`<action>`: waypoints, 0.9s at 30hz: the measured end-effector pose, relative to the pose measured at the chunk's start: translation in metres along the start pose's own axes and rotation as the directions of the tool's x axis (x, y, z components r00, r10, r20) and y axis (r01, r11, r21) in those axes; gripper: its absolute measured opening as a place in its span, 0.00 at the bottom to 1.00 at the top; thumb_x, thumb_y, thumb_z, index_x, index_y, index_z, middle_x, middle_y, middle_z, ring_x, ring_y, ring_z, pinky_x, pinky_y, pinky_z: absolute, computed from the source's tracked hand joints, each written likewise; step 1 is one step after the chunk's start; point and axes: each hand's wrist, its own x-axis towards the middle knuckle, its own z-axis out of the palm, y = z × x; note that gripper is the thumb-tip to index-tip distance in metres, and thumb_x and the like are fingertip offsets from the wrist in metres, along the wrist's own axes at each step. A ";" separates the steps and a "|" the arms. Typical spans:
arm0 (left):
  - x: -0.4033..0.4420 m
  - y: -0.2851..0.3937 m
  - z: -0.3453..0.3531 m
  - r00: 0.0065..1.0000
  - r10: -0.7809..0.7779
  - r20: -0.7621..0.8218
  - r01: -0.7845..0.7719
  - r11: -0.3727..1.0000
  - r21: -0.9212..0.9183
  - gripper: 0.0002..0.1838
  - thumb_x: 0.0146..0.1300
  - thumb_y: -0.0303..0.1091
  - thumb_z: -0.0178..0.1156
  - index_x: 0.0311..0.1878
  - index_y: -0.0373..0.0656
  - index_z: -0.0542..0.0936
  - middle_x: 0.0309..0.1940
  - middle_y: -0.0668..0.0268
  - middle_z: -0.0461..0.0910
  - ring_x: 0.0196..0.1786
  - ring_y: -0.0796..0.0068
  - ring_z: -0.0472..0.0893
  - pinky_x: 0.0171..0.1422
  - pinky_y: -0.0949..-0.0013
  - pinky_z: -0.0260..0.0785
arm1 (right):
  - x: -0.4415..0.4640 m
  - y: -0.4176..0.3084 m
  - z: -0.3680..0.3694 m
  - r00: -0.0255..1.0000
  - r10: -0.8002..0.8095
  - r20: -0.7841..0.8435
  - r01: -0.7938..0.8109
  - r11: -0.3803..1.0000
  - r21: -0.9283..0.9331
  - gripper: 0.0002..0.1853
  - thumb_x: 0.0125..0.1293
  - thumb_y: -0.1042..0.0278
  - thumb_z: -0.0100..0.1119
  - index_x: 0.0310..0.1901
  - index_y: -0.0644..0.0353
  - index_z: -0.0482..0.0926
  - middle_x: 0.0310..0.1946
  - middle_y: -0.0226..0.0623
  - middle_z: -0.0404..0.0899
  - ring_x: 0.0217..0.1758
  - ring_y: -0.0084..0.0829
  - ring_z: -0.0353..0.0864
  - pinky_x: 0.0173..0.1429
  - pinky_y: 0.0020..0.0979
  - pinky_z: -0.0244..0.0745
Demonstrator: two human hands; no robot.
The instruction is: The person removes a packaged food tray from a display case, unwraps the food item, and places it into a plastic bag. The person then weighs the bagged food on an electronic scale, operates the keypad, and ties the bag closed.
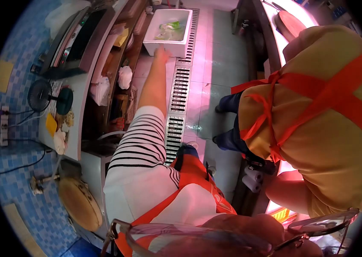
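Observation:
My left arm, in a black-and-white striped sleeve, stretches forward over the floor. At its end my left hand (161, 53) is at the near wall of a white foam box (151, 48), just below the rim. The fingers are small and foreshortened; whether they grip the wall or only touch it does not show. Inside the box lies a clear plastic bag with something green in it (171, 27). My right hand is out of sight.
A metal drain grate (180, 90) runs along the tiled floor. To the right a co-worker in a yellow shirt (318, 141) stands close by at a lit counter. A steel counter (72, 128) carries a small fan (40, 95); a round wooden board (79, 203) leans below.

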 end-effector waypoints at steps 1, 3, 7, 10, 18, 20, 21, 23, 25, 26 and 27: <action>0.016 0.009 0.010 0.995 0.104 -0.008 -0.103 0.991 0.090 0.17 0.61 0.43 0.51 0.46 0.39 0.67 0.41 0.61 0.70 0.41 0.62 0.73 0.38 0.60 0.68 | -0.006 0.000 0.003 1.000 0.016 -0.015 -0.016 1.000 0.014 0.14 0.49 0.63 0.56 0.37 0.60 0.79 0.33 0.49 0.79 0.38 0.47 0.78 0.42 0.40 0.72; 0.024 -0.013 -0.007 0.971 0.200 0.131 -0.225 0.949 0.222 0.16 0.60 0.40 0.51 0.46 0.40 0.68 0.39 0.61 0.72 0.40 0.63 0.75 0.36 0.62 0.68 | -0.019 0.005 0.008 0.999 0.039 -0.036 -0.038 0.999 0.038 0.14 0.50 0.64 0.55 0.38 0.60 0.79 0.33 0.49 0.79 0.38 0.47 0.78 0.42 0.40 0.72; -0.057 -0.109 -0.089 0.960 -0.105 0.258 -0.122 0.675 0.728 0.13 0.58 0.40 0.51 0.43 0.44 0.75 0.33 0.62 0.77 0.34 0.69 0.77 0.34 0.62 0.67 | -0.047 0.024 0.019 0.992 0.084 -0.091 -0.072 0.989 0.126 0.14 0.51 0.64 0.54 0.38 0.61 0.79 0.33 0.50 0.78 0.38 0.48 0.78 0.42 0.41 0.72; -0.052 -0.293 -0.295 0.762 -0.623 0.176 -0.032 0.235 0.971 0.16 0.55 0.42 0.53 0.43 0.46 0.79 0.42 0.58 0.77 0.42 0.60 0.76 0.43 0.58 0.68 | -0.077 0.045 0.026 0.982 0.121 -0.143 -0.091 0.976 0.200 0.14 0.52 0.65 0.53 0.39 0.61 0.78 0.32 0.51 0.78 0.38 0.48 0.78 0.42 0.41 0.72; -0.362 -0.286 -0.203 -0.105 -0.992 -0.066 -0.993 0.102 0.055 0.23 0.58 0.47 0.51 0.47 0.37 0.76 0.47 0.51 0.75 0.52 0.57 0.74 0.57 0.60 0.63 | -0.170 0.142 0.080 0.906 0.191 -0.379 -0.007 0.899 0.439 0.14 0.54 0.66 0.51 0.40 0.63 0.77 0.32 0.52 0.78 0.38 0.50 0.77 0.42 0.43 0.71; -0.352 -0.332 -0.194 -0.267 -0.957 -0.112 -0.958 0.251 0.135 0.25 0.58 0.49 0.52 0.50 0.37 0.74 0.50 0.51 0.73 0.52 0.56 0.73 0.57 0.59 0.63 | -0.194 0.137 0.079 0.885 0.256 -0.389 -0.141 0.943 0.300 0.13 0.55 0.65 0.52 0.39 0.62 0.78 0.33 0.53 0.77 0.40 0.52 0.75 0.42 0.43 0.70; -0.350 -0.351 -0.185 -0.190 -0.967 -0.172 -0.981 0.182 0.062 0.26 0.57 0.50 0.53 0.49 0.37 0.75 0.49 0.51 0.74 0.52 0.56 0.74 0.56 0.60 0.64 | -0.204 0.135 0.076 0.858 0.287 -0.426 -0.158 0.936 0.313 0.13 0.55 0.65 0.53 0.39 0.63 0.77 0.33 0.53 0.77 0.40 0.52 0.75 0.41 0.43 0.70; -0.393 -0.381 -0.165 -0.120 -0.961 -0.251 -0.977 0.160 -0.143 0.28 0.56 0.52 0.53 0.49 0.37 0.75 0.49 0.51 0.74 0.53 0.56 0.74 0.56 0.62 0.65 | -0.218 0.138 0.068 0.818 0.324 -0.475 -0.096 0.892 0.442 0.12 0.53 0.65 0.56 0.38 0.62 0.77 0.33 0.53 0.77 0.40 0.53 0.75 0.41 0.43 0.69; -0.475 -0.370 -0.151 -0.124 -0.942 -0.311 -0.904 0.237 -0.356 0.30 0.55 0.54 0.54 0.51 0.36 0.73 0.51 0.50 0.73 0.55 0.56 0.72 0.58 0.62 0.63 | -0.237 0.142 0.057 0.788 0.322 -0.525 0.001 0.851 0.525 0.12 0.52 0.66 0.57 0.38 0.62 0.77 0.33 0.52 0.77 0.40 0.52 0.74 0.41 0.43 0.69; -0.525 -0.370 -0.156 -0.247 -0.924 -0.292 -0.913 0.322 -0.248 0.32 0.55 0.54 0.55 0.54 0.37 0.70 0.53 0.50 0.71 0.57 0.56 0.71 0.60 0.62 0.62 | -0.245 0.145 0.049 0.769 0.314 -0.556 0.010 0.865 0.503 0.13 0.52 0.67 0.58 0.38 0.62 0.77 0.32 0.52 0.77 0.40 0.53 0.74 0.41 0.43 0.69; -0.585 -0.366 -0.167 -0.361 -0.895 -0.262 -0.904 0.405 -0.138 0.35 0.54 0.55 0.56 0.58 0.37 0.67 0.56 0.49 0.68 0.58 0.56 0.69 0.62 0.62 0.60 | -0.252 0.152 0.044 0.751 0.305 -0.585 0.018 0.877 0.480 0.13 0.51 0.67 0.58 0.38 0.62 0.76 0.32 0.51 0.77 0.39 0.53 0.74 0.40 0.42 0.69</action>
